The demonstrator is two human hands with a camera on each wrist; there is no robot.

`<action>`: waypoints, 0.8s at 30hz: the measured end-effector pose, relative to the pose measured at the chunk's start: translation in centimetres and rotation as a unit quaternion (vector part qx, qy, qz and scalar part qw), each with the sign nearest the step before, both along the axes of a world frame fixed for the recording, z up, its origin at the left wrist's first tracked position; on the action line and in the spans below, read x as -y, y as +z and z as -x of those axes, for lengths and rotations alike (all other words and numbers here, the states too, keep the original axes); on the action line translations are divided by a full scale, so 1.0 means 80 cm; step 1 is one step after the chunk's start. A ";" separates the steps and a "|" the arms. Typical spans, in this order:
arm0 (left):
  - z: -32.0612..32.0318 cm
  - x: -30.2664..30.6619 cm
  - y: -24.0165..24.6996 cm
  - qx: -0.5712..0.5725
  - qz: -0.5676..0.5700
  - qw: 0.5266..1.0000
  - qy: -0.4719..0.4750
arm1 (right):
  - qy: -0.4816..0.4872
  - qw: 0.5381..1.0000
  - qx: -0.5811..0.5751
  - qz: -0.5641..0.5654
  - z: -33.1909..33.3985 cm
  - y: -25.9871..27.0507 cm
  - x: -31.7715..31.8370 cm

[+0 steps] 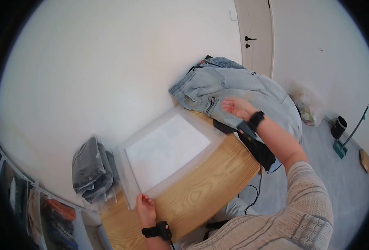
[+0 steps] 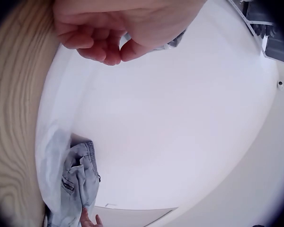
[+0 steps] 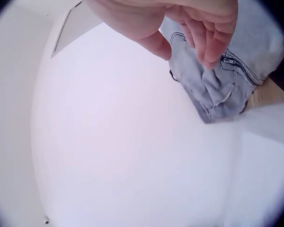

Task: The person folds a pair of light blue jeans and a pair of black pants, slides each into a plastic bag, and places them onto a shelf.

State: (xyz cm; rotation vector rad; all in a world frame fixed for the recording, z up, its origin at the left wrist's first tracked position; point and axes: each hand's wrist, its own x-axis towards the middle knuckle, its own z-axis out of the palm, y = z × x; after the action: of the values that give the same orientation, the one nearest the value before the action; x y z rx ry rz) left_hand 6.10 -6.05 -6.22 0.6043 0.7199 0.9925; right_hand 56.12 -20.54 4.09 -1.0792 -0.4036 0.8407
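Observation:
A frosted plastic bag (image 1: 215,132) lies flat on the wooden table, with a white rectangular sheet (image 1: 168,148) showing in it. My left hand (image 1: 146,210) hovers at the bag's near edge, fingers loosely bent; in the left wrist view the thumb comes close to the fingertips with nothing visible between them. Over the light-blue jeans (image 1: 243,89), which are heaped at the table's far right, hangs my right hand (image 1: 238,107). Its fingers are slightly curved and hold nothing, and the thumb stands apart from them in the right wrist view.
Dark folded clothes in clear plastic (image 1: 93,166) stand at the table's left end by the wall. Black fabric (image 1: 255,150) hangs over the right edge near a cable (image 1: 259,183). Shelves (image 1: 47,200) are at lower left; a dustpan (image 1: 340,148) and bin (image 1: 339,127) stand right.

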 end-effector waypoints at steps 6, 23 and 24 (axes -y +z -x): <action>0.005 -0.011 -0.004 0.033 0.035 0.998 -0.030 | -0.202 0.974 -0.099 -0.020 -0.149 -0.033 -0.103; 0.009 -0.019 -0.013 0.057 0.040 0.997 -0.028 | -0.112 0.938 -0.005 -0.329 -0.104 0.093 0.014; 0.011 -0.020 -0.015 0.058 0.040 0.997 -0.035 | -0.102 0.918 0.001 -0.383 -0.111 0.106 0.037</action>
State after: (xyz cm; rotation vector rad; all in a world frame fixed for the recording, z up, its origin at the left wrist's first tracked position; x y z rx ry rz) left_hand 5.24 -4.43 -7.42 0.4940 0.6296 0.9222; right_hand 65.04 -23.46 12.57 -0.3776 -0.5505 0.4207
